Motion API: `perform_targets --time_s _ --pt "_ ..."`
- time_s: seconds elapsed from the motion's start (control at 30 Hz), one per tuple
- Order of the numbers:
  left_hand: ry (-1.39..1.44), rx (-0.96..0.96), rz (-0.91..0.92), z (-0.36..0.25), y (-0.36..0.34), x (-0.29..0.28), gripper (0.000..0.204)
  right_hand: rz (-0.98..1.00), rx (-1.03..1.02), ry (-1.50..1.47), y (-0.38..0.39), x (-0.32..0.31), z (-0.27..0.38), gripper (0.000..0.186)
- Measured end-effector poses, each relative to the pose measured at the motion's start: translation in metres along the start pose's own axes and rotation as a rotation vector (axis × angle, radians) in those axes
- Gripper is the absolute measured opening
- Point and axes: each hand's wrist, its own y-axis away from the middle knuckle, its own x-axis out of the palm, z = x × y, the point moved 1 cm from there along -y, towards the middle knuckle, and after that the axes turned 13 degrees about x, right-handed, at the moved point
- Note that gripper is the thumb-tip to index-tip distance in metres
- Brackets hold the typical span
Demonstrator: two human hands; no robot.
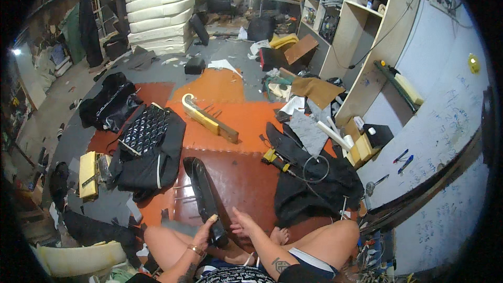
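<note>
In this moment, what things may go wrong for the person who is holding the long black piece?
1. The left hand grips the long black piece near its lower end while the right hand is open and apart from it, so the long far part might swing or slip.
2. Thin rods seem to stick out at its left side; they could snag or scratch.
3. The yellow tool's hose loops over the black cloth; pulling the cloth might drag it.
</note>
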Motion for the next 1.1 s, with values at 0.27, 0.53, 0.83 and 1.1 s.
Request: perform_targets --time_s 0.27,0.53,0.83,1.1 --pt "0.221 -0.043 0.053 -0.011 0.068 0.036 0.061 0.391 0.113 -0.094 0.044 0.03 -0.008 0.079" --pt "0.036 0.03 0.594 -0.019 0.061 0.043 0.083 0.795 -0.327 -0.208 0.091 -0.026 0.041 0.055" --pt "-0.925 0.271 0.414 -0.174 0.113 0.118 0.076 0.249 -0.9 0.16 0.173 -0.108 0.066 0.085" --pt "-0.933 0.744 0.154 -0.308 0.079 0.16 0.065 0.49 -0.819 0.108 0.196 -0.147 0.049 0.084"
